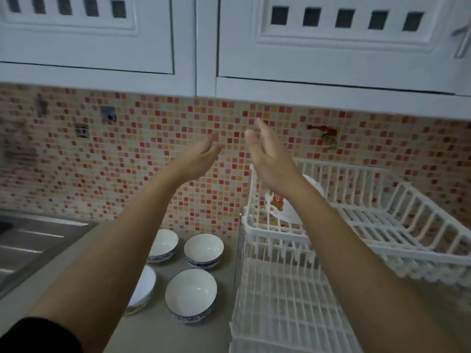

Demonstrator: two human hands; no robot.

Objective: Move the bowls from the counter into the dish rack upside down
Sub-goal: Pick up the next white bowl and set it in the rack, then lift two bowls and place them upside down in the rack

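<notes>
A dark sleeve (38, 335) showed at the lower left, on the left forearm. On the grey desk (163, 332) four bowls sat upright, rims up — nearest bowl (190, 294) white inside with a blue band, a bowl at its left (144, 286) partly hidden by the left forearm, then two more behind: back-right bowl (204, 248) and back-left bowl (163, 242). All four were just left of the white dish rack (277, 301), none inside it. The rack's rear upper basket (382, 225) held a white dish with an orange print (280, 205), leaning. A steel sink (30, 240) lay at far left. Farther up, left hand (201, 155) and right hand (270, 159) were raised before the mosaic tile wall (127, 154), palms facing, apart, each grip released and holding nothing. White cabinets (331, 47) hung above.
</notes>
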